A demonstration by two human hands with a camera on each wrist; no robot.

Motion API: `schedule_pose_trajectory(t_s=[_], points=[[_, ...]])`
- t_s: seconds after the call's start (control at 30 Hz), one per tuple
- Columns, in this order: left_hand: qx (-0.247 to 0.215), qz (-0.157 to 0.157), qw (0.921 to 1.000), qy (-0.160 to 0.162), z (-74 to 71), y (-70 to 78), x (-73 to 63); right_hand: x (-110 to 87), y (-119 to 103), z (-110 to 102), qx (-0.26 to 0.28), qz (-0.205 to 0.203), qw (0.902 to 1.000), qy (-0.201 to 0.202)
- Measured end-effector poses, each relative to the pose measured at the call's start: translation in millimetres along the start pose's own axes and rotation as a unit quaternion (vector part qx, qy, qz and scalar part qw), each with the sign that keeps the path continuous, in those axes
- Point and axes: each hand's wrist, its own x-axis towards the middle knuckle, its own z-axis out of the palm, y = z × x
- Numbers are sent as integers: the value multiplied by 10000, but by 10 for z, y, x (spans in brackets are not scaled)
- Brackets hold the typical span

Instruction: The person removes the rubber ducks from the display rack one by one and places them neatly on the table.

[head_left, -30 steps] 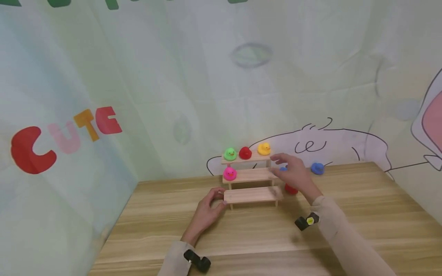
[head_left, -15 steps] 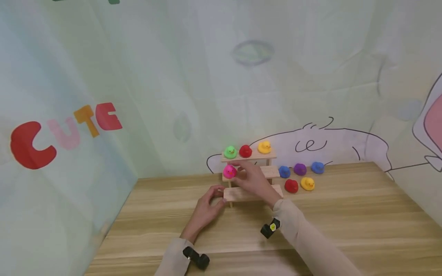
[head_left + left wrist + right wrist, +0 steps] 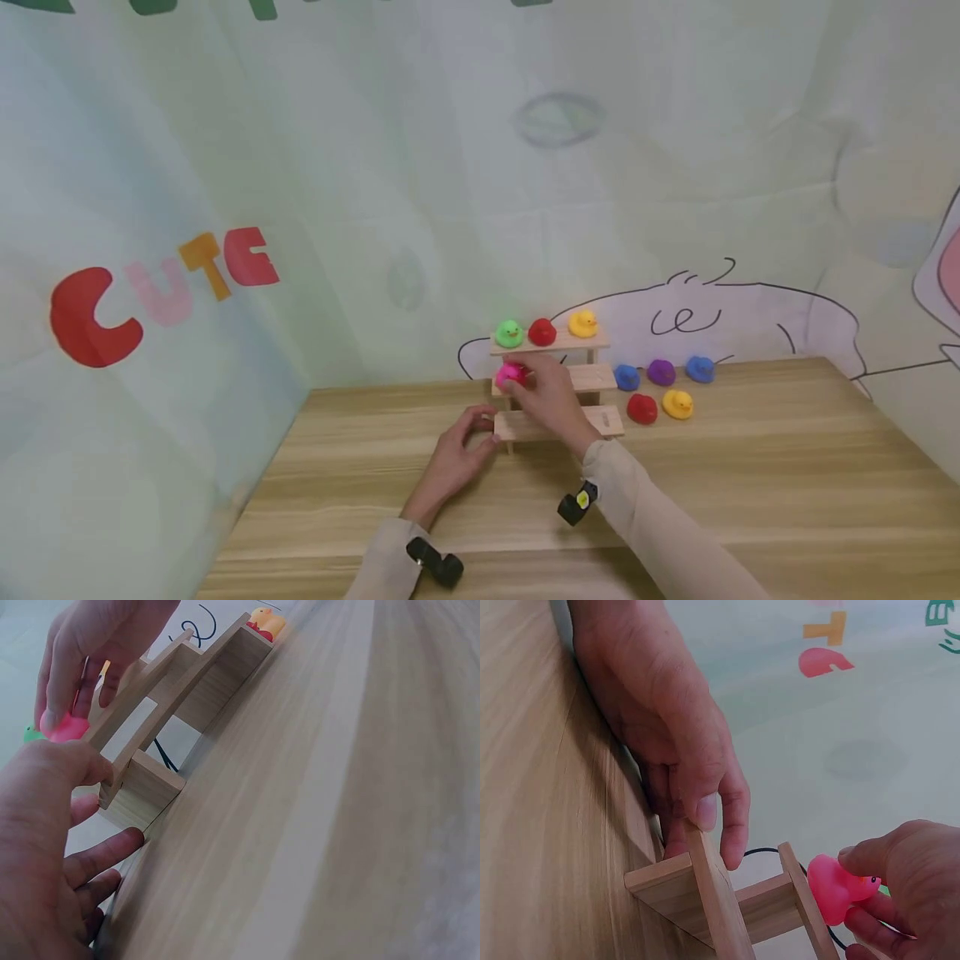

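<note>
Right hand [image 3: 551, 396] grasps the pink duck [image 3: 826, 883], thumb on one side, fingers on the other. The duck is at the left end of the stand's middle shelf [image 3: 592, 378]; whether it bears fully on the wood cannot be told.

Change noted: a second ago this hand was right of the stand, off the pink duck, which was already on that shelf. In my judgement, work now concerns adjusting a placed duck rather than fetching another.

Below the grip and to its left, the left hand [image 3: 453, 454] grips the left end of the bottom shelf [image 3: 517, 427], evidently steadying it.

Count, outward from the grip: one duck held. Just above, three on the top shelf [image 3: 558, 343]: green duck [image 3: 509, 334], red duck [image 3: 542, 332], yellow duck [image 3: 583, 324]. To the right, on the table [image 3: 337, 492], five: two blue [image 3: 627, 377], one purple [image 3: 662, 372], one red [image 3: 642, 408], one yellow [image 3: 678, 405]. Total: nine ducks, one stand, three shelves.
</note>
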Motion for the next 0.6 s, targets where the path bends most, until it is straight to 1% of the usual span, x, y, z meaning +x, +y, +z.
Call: schedule_pose_trajectory(t_s=[0.07,0.13,0.27,0.33,0.6], points=[[9,-12,10000,-2,8,0,5,-38,10,-26,167,-35,9998,85],[26,1,10000,11,11,-2,10,-77,13,-61,160,-129,9996,171],[75,37,10000,25,15,-3,17,-150,21,-155,-108,-152,9993,323],[96,35,9999,30,13,0,20,-172,32,-213,-209,-97,9992,333],[74,3,10000,28,10,18,-6,-232,151,-377,-391,-110,9978,517]])
